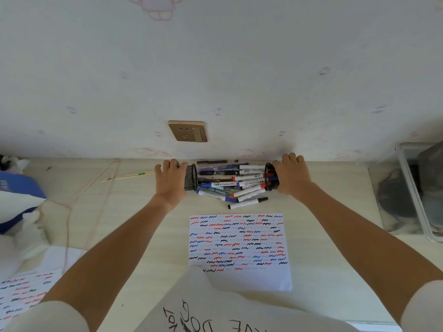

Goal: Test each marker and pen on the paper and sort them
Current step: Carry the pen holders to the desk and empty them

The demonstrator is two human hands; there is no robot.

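Two black mesh pen holders lie tipped on their sides at the back of the desk, mouths facing each other. My left hand [169, 179] grips the left holder [191, 177] and my right hand [290, 174] grips the right holder [270, 176]. Between them lies a pile of several markers and pens [230, 183] with white, blue and dark barrels, and one white marker [247, 203] lies nearest me. A white paper [239, 250] covered with red, blue and black squiggles lies in front of the pile.
A wall with a gold socket [187, 131] rises right behind the pile. A clear plastic bin [422, 190] stands at the right. A second scribbled sheet [21, 295], a thin cord [79, 195] and blue and white items occupy the left.
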